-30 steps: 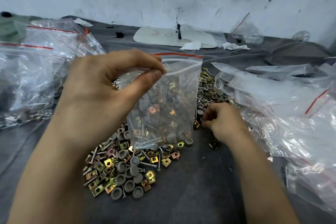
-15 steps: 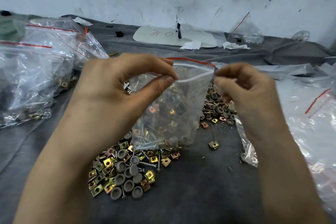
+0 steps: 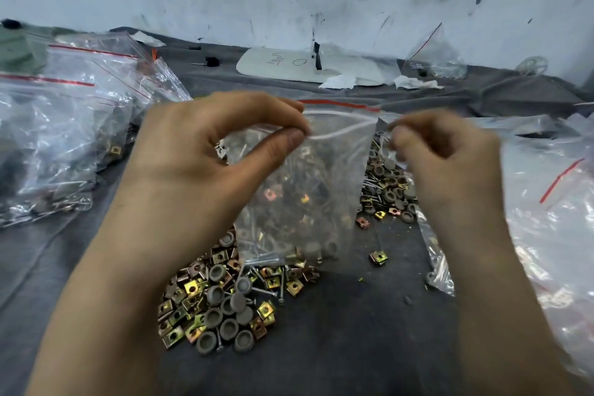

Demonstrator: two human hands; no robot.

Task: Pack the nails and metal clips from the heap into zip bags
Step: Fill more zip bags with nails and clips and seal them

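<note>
Zip bag (image 3: pixel 308 190), part-filled, hanging over the heap (image 3: pixel 221 299) of nails (image 3: pixel 263 291) and metal clips (image 3: pixel 189 288).
Left hand (image 3: pixel 205 177) pinches its unsealed mouth; right hand (image 3: pixel 450 170) curled at the right corner, grip too blurred to tell. Risk: bag tips, contents spill.

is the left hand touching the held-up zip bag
Touching. The head view shows the left hand pinching the zip bag at its top edge between thumb and forefinger.
</note>
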